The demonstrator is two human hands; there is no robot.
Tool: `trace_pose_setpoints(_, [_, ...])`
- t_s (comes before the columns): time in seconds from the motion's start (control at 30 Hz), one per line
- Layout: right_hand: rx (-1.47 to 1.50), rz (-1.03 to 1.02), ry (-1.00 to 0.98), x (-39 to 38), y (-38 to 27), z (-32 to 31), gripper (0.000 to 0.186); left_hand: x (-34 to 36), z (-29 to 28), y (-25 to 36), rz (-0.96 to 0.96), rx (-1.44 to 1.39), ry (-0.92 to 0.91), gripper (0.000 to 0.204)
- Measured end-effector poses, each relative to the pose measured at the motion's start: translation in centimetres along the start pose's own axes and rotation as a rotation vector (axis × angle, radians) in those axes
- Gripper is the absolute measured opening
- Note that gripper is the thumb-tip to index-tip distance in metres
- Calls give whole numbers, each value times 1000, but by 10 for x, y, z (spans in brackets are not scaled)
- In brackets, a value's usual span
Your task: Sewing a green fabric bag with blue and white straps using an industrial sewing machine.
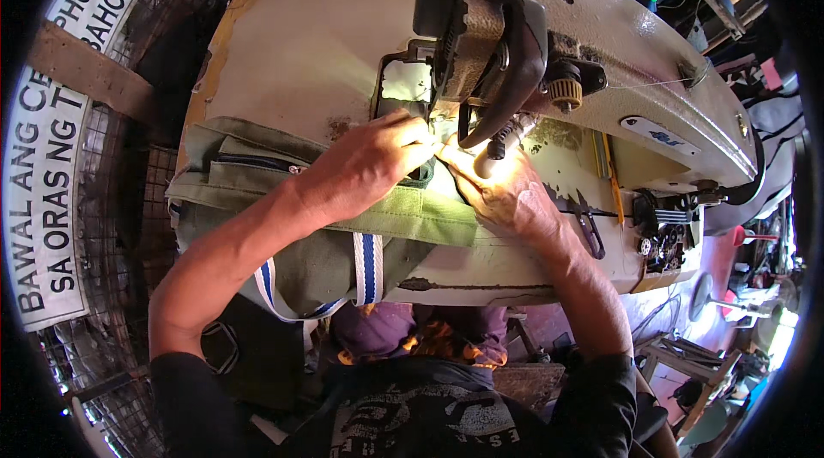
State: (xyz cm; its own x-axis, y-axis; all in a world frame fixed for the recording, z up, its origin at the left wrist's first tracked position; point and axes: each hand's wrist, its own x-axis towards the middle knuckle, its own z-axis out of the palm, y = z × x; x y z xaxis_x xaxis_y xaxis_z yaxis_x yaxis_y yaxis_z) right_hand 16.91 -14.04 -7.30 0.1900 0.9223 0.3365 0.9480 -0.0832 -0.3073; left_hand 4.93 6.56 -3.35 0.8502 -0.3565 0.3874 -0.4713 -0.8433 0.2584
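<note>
An olive green fabric bag (257, 192) with a zip pocket and a blue-and-white webbing strap (368, 262) lies on the sewing table, its edge under the head of an industrial sewing machine (515, 37). My left hand (365, 162) presses on the green fabric just left of the needle area, fingers pinched together. My right hand (506, 192) lies flat on the fabric and table just below the presser foot, lit by the machine's lamp. The fingertips of both hands nearly meet at the needle.
The worn cream table top (300, 37) has chipped edges at the front. Scissors (588, 222) and a yellow pencil (611, 175) lie right of my right hand. A wire mesh wall with a white sign (51, 200) stands at left. Cluttered workshop gear fills the right.
</note>
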Motion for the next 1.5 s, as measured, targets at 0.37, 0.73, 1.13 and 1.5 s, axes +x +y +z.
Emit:
trace_pose_setpoints(0.37, [134, 0, 159, 3, 4, 3, 16, -6, 12, 0, -178, -117, 83, 31])
trace_pose_setpoints(0.73, [186, 2, 124, 3, 3, -7, 12, 0, 12, -1, -104, 93, 46, 29])
trace_pose_setpoints(1.13, [17, -58, 151, 1, -3, 10, 13, -3, 7, -1, -50, 86, 43, 33])
trace_pose_setpoints(1.5, [-3, -32, 128, 3, -11, 10, 17, -5, 6, -10, 18, 85, 72, 23])
